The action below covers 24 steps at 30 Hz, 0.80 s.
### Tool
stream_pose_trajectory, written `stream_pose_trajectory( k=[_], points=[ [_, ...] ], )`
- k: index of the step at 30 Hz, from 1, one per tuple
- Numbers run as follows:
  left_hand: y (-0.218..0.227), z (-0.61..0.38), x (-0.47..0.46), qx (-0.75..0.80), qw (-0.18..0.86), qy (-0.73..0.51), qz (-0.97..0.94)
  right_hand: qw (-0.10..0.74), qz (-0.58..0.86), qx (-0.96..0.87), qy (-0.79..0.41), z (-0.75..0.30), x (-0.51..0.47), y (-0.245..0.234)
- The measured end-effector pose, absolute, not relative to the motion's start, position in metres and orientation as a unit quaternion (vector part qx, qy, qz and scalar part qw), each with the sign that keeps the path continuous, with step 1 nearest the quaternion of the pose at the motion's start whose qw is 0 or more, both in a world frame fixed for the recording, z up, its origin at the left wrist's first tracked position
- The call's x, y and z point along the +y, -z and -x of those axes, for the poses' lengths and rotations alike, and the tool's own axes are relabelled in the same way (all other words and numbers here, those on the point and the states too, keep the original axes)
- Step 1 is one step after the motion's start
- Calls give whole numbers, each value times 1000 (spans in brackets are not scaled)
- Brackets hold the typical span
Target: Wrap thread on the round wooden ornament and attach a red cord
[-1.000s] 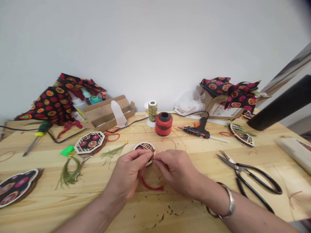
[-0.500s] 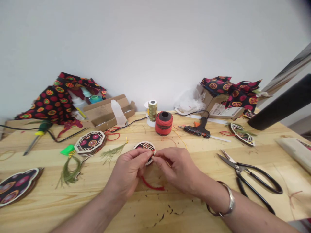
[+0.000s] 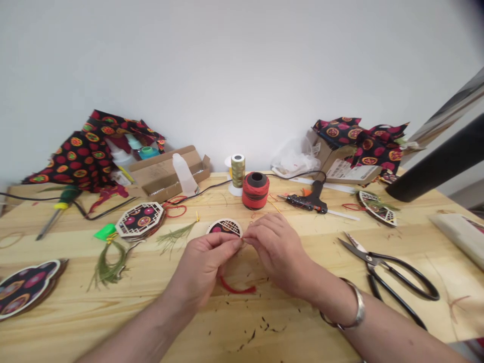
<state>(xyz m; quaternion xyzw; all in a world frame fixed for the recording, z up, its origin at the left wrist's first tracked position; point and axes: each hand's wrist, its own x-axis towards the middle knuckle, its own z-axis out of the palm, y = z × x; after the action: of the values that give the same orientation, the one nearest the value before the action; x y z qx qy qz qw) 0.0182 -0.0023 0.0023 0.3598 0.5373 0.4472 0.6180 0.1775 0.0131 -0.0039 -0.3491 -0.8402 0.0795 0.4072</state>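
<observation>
My left hand is closed in a pinch around a bundle of red thread, whose cut end sticks out below the palm. Fingertip to fingertip with it, my right hand pinches a thin strand, mostly hidden by the fingers. Just behind the fingers a round wooden lattice ornament with dark patterned fabric lies on the table, partly covered by my left hand. Beyond my hands stand a red thread spool and a gold-green thread spool.
Large scissors lie right of my right hand, with a glue gun behind them. On the left are an octagonal ornament, a green tassel, a screwdriver and a cardboard box. A black pole slants at the right.
My right hand has shifted slightly up, its fingers folded closer together. More of the round ornament's lattice shows. My left hand stays nearly in place with the red thread bundle.
</observation>
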Motion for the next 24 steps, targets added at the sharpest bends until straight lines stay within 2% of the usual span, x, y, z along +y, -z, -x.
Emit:
stream_pose_trajectory(
  k=[2,8,11,13,16,21,24],
  points=[
    [-1,-17,-3,533,618,-440,-375,403,362,-832,-119,-177,13,2],
    [1,-13,-1,510,622,-457,-379,391,360,-723,-440,-176,12,-8],
    [1,-12,2,512,616,-474,-367,371,363,-707,-480,-175,10,-8],
    [1,-12,3,517,610,-487,-351,362,389,-729,-432,-174,10,-5],
    [-1,-12,5,527,599,-496,-343,349,410,-792,-286,-177,10,-2],
    [-4,-14,4,549,577,-481,-368,318,345,-880,-76,-186,13,-3],
    [-2,-14,3,554,575,-448,-402,284,299,-911,4,-190,15,-8]
  ],
)
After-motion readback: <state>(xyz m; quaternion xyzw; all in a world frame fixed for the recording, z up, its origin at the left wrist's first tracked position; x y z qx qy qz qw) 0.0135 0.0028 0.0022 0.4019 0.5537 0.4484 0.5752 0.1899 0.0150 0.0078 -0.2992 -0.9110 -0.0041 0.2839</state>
